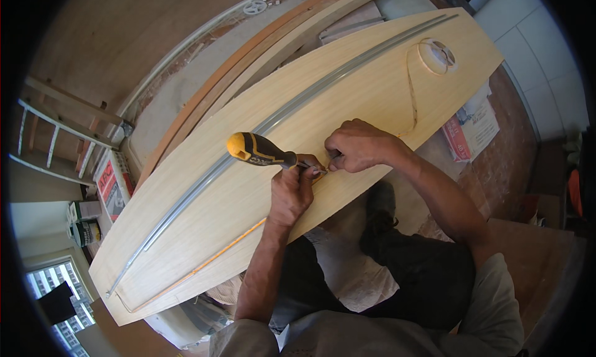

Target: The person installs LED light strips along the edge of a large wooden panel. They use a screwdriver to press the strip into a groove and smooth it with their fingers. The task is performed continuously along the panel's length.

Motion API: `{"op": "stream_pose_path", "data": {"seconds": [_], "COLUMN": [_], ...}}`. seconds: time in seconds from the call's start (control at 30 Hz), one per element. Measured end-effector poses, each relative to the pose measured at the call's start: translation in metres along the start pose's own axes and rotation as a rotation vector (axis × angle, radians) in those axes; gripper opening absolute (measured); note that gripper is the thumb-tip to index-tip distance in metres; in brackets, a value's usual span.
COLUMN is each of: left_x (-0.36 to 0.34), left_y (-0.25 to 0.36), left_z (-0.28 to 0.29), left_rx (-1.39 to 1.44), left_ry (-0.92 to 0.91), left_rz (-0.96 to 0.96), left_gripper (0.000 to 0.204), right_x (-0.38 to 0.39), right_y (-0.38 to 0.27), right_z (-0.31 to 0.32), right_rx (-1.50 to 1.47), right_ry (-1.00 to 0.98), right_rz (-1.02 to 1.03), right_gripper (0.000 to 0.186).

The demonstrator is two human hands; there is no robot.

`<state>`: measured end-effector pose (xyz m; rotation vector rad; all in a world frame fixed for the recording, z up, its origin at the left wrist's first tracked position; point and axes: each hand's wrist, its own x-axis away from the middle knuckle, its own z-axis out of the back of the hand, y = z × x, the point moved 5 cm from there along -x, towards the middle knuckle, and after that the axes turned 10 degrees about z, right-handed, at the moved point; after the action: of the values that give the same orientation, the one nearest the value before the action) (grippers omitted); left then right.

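A pale wooden panel (217, 202) lies in front of me. In my left hand (292, 192), the fingers are closed on a screwdriver (257, 150) with a yellow and black handle; the handle points up and left, and its shaft reaches toward my right hand. My right hand (360, 147) is curled close to the screwdriver's tip with the fingers pinched, and what they hold is hidden. An orange strip (214, 258) runs along the panel's near edge and passes under my left hand. Beyond my right wrist, a thin brownish strand (411, 87) leads up to a round hole (436, 57).
Two grey metal rails (273, 122) run lengthwise across the panel. Long wooden boards (226, 87) lie behind it. A metal ladder (53, 130) and paint cans (85, 232) are at the left. A red and white printed package (473, 130) sits on the floor at right.
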<state>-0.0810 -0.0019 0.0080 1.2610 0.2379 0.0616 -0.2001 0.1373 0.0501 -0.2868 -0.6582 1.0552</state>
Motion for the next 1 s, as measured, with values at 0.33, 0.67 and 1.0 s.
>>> {"op": "stream_pose_path", "data": {"seconds": [0.33,0.67,1.0], "left_x": [0.003,0.006,0.008], "left_y": [0.01,0.007,0.012], "left_z": [-0.002,-0.003,-0.009], "left_rx": [-0.187,-0.197,-0.164], "left_ry": [-0.027,-0.005,-0.031], "left_rz": [-0.263,-0.337,-0.263], "left_gripper": [0.043,0.071,0.042], "right_x": [0.0,0.0,-0.007], "right_y": [0.002,0.005,0.002], "right_z": [-0.006,0.004,-0.016], "right_rx": [0.037,-0.008,0.25], "right_ry": [0.034,-0.081,0.015], "right_rz": [0.019,-0.027,0.062], "right_gripper": [0.03,0.027,0.019]}}
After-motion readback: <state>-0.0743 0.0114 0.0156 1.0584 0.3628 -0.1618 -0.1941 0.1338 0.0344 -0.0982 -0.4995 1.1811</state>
